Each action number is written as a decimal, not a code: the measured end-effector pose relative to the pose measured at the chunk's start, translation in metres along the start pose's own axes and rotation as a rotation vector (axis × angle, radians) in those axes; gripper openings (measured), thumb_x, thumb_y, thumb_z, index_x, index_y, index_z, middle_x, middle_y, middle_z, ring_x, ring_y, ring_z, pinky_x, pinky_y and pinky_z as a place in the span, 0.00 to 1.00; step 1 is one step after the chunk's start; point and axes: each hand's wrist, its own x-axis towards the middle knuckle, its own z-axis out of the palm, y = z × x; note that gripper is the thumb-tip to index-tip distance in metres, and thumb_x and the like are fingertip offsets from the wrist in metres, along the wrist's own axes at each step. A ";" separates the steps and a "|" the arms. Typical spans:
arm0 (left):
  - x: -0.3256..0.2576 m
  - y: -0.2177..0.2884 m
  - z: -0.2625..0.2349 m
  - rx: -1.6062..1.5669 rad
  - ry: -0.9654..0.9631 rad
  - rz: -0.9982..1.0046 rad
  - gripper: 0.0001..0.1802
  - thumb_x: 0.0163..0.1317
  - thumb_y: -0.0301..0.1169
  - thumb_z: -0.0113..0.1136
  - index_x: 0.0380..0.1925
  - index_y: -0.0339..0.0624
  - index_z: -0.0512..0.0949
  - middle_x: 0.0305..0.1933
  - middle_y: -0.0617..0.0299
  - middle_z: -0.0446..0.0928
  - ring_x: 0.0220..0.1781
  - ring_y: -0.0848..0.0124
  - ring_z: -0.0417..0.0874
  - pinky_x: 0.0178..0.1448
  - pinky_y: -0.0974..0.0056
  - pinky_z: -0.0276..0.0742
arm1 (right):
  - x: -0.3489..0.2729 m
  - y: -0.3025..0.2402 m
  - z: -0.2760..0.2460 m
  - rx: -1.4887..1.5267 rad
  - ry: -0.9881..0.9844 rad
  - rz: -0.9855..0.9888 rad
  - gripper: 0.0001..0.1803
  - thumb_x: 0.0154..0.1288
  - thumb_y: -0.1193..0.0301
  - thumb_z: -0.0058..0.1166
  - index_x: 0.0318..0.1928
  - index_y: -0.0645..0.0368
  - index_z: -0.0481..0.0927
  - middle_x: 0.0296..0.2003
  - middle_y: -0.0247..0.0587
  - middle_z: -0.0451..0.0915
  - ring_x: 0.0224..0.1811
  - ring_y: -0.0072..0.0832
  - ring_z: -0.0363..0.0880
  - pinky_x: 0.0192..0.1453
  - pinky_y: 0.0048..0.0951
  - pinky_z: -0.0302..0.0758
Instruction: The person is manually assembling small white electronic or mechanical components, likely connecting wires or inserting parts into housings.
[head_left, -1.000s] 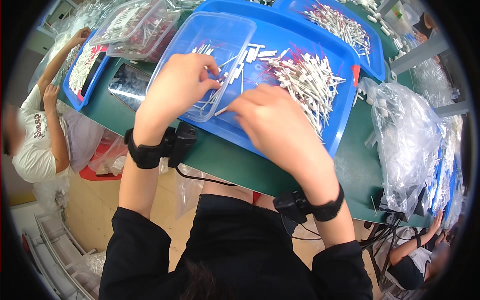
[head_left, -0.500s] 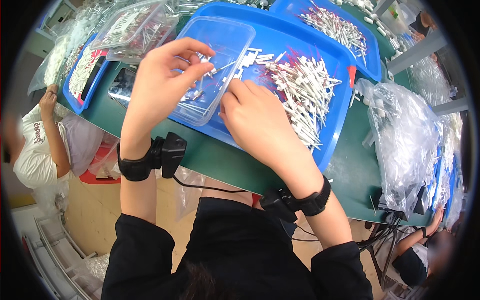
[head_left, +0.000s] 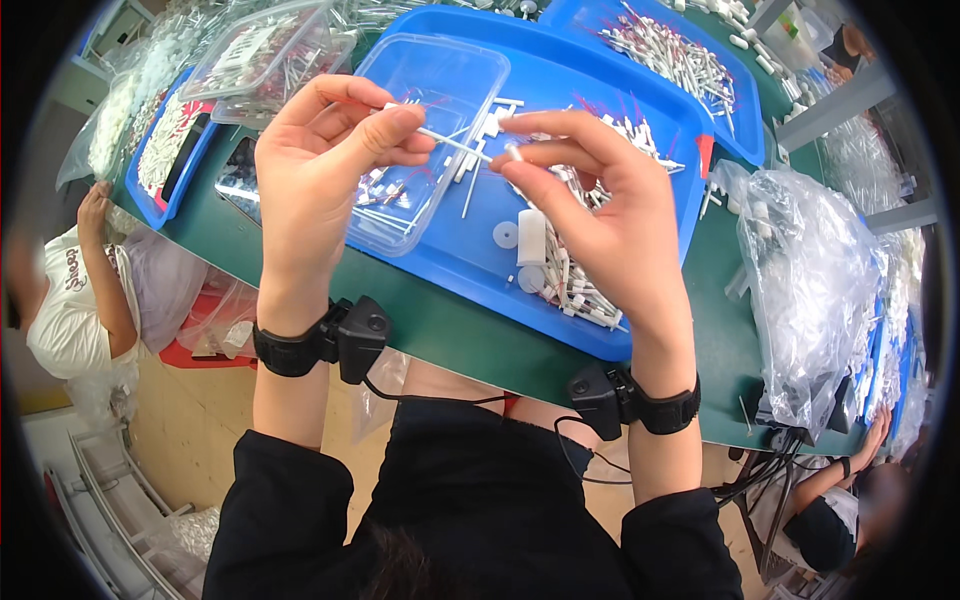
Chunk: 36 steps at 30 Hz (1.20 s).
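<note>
My left hand [head_left: 345,150] is closed in a pinch on a thin white rod [head_left: 458,145], which slants down to the right. Thumb and fingers of my right hand [head_left: 610,190] pinch a small white cylindrical piece [head_left: 513,152] at the rod's far end; whether the rod passes into it I cannot tell. Both hands hover over a blue tray [head_left: 470,250]. Beneath the left hand, a clear plastic container [head_left: 450,55] holds loose rods and small parts. Partly hidden by my right hand is a heap of white rods [head_left: 585,300], with a white cylinder [head_left: 532,237] and a pale disc [head_left: 505,235] beside it.
A second blue tray [head_left: 742,110] of rods stands at the back right. Clear plastic bags [head_left: 805,280] lie on the right; clear lidded boxes [head_left: 265,60], a phone [head_left: 240,175] and a smaller blue tray [head_left: 150,205] on the left. Other people work at both sides.
My right hand has risen from the tray and moved right, now pinching the white piece by the rod. The left hand has shifted slightly and its rod shows. The white cylinder and discs are uncovered.
</note>
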 end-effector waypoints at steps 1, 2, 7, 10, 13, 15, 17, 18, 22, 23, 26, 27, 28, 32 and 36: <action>-0.001 -0.001 0.004 -0.050 0.044 0.006 0.08 0.60 0.22 0.64 0.36 0.32 0.75 0.35 0.50 0.82 0.33 0.65 0.86 0.38 0.66 0.85 | -0.001 0.001 -0.002 0.070 0.024 -0.026 0.10 0.61 0.75 0.61 0.43 0.60 0.83 0.36 0.34 0.86 0.33 0.13 0.77 0.34 0.18 0.67; -0.003 -0.002 0.007 -0.049 0.045 0.008 0.08 0.60 0.22 0.64 0.36 0.32 0.75 0.35 0.50 0.82 0.33 0.65 0.86 0.38 0.66 0.85 | -0.002 0.002 -0.004 0.139 0.048 -0.052 0.08 0.61 0.75 0.61 0.41 0.61 0.84 0.36 0.34 0.86 0.33 0.13 0.78 0.34 0.17 0.67; -0.010 -0.004 0.021 -0.196 0.073 0.043 0.08 0.60 0.21 0.64 0.37 0.32 0.75 0.34 0.49 0.82 0.34 0.65 0.86 0.38 0.65 0.85 | -0.011 -0.008 -0.014 0.226 0.052 -0.031 0.09 0.61 0.78 0.60 0.42 0.64 0.85 0.35 0.39 0.85 0.33 0.19 0.80 0.41 0.19 0.73; -0.010 -0.004 0.027 -0.274 0.089 0.061 0.08 0.60 0.21 0.64 0.36 0.32 0.75 0.34 0.49 0.82 0.33 0.64 0.86 0.37 0.64 0.85 | -0.012 0.000 -0.012 0.191 0.144 -0.078 0.08 0.59 0.75 0.63 0.40 0.57 0.87 0.31 0.34 0.84 0.29 0.17 0.78 0.32 0.18 0.71; -0.012 -0.004 0.037 -0.186 0.105 0.074 0.08 0.60 0.21 0.64 0.36 0.32 0.75 0.33 0.49 0.82 0.32 0.64 0.86 0.36 0.64 0.86 | -0.013 0.000 -0.014 0.227 0.148 -0.074 0.08 0.58 0.76 0.63 0.40 0.57 0.87 0.31 0.35 0.84 0.29 0.18 0.78 0.32 0.18 0.71; -0.012 -0.006 0.041 -0.178 0.109 0.080 0.08 0.60 0.21 0.64 0.36 0.32 0.75 0.33 0.49 0.82 0.32 0.64 0.86 0.36 0.64 0.86 | -0.014 0.001 -0.014 0.226 0.157 -0.070 0.08 0.58 0.76 0.63 0.39 0.57 0.87 0.30 0.35 0.84 0.29 0.18 0.79 0.32 0.18 0.72; -0.012 -0.007 0.043 -0.172 0.113 0.085 0.08 0.60 0.20 0.64 0.36 0.32 0.75 0.33 0.49 0.82 0.31 0.64 0.86 0.35 0.64 0.86 | -0.015 0.002 -0.015 0.224 0.166 -0.065 0.08 0.58 0.77 0.63 0.39 0.57 0.87 0.30 0.35 0.84 0.29 0.18 0.79 0.32 0.19 0.72; -0.013 -0.007 0.044 -0.168 0.115 0.095 0.07 0.60 0.20 0.64 0.36 0.32 0.75 0.33 0.49 0.82 0.31 0.65 0.86 0.35 0.64 0.86 | -0.016 0.002 -0.016 0.202 0.168 -0.051 0.08 0.57 0.77 0.63 0.39 0.57 0.87 0.29 0.35 0.84 0.28 0.18 0.79 0.32 0.19 0.73; -0.015 -0.007 0.049 -0.209 0.108 0.078 0.07 0.60 0.19 0.63 0.35 0.31 0.74 0.32 0.48 0.82 0.31 0.64 0.86 0.35 0.64 0.86 | -0.018 0.001 -0.020 0.122 0.181 -0.046 0.08 0.56 0.77 0.64 0.38 0.57 0.87 0.26 0.35 0.84 0.27 0.20 0.79 0.32 0.20 0.74; -0.015 -0.007 0.049 -0.208 0.109 0.079 0.07 0.60 0.19 0.63 0.35 0.31 0.74 0.32 0.48 0.82 0.31 0.64 0.86 0.35 0.64 0.86 | -0.017 0.000 -0.020 0.123 0.180 -0.047 0.08 0.56 0.77 0.64 0.38 0.57 0.87 0.26 0.35 0.84 0.27 0.20 0.79 0.32 0.20 0.74; -0.018 -0.010 0.049 -0.138 0.086 0.097 0.07 0.60 0.18 0.63 0.34 0.30 0.73 0.32 0.46 0.82 0.31 0.63 0.87 0.35 0.64 0.86 | -0.016 0.000 -0.019 0.093 0.159 -0.081 0.08 0.56 0.76 0.65 0.38 0.57 0.87 0.27 0.35 0.84 0.27 0.20 0.79 0.32 0.21 0.74; -0.018 -0.011 0.050 -0.108 0.072 0.134 0.07 0.60 0.18 0.62 0.34 0.30 0.73 0.32 0.46 0.82 0.31 0.63 0.87 0.35 0.64 0.86 | -0.016 -0.002 -0.020 0.061 0.161 -0.098 0.08 0.55 0.77 0.65 0.37 0.56 0.87 0.27 0.35 0.84 0.27 0.20 0.79 0.32 0.21 0.74; -0.018 -0.011 0.051 -0.077 0.058 0.170 0.07 0.60 0.17 0.62 0.34 0.30 0.73 0.32 0.45 0.82 0.31 0.62 0.87 0.36 0.63 0.87 | -0.017 -0.003 -0.022 0.029 0.163 -0.116 0.08 0.55 0.77 0.65 0.37 0.56 0.87 0.27 0.35 0.84 0.27 0.20 0.79 0.32 0.20 0.74; -0.016 -0.009 0.051 -0.129 0.079 0.173 0.06 0.60 0.16 0.61 0.34 0.30 0.73 0.32 0.45 0.82 0.32 0.62 0.87 0.36 0.63 0.87 | -0.020 -0.001 -0.026 0.040 0.203 -0.090 0.08 0.55 0.77 0.65 0.37 0.57 0.87 0.27 0.34 0.84 0.27 0.20 0.79 0.33 0.20 0.74; -0.020 -0.012 0.050 -0.117 0.061 0.160 0.06 0.60 0.16 0.61 0.35 0.30 0.73 0.32 0.45 0.82 0.32 0.61 0.87 0.36 0.63 0.87 | -0.020 0.001 -0.019 0.159 0.186 -0.073 0.08 0.55 0.78 0.65 0.37 0.57 0.87 0.27 0.34 0.84 0.27 0.20 0.79 0.33 0.20 0.74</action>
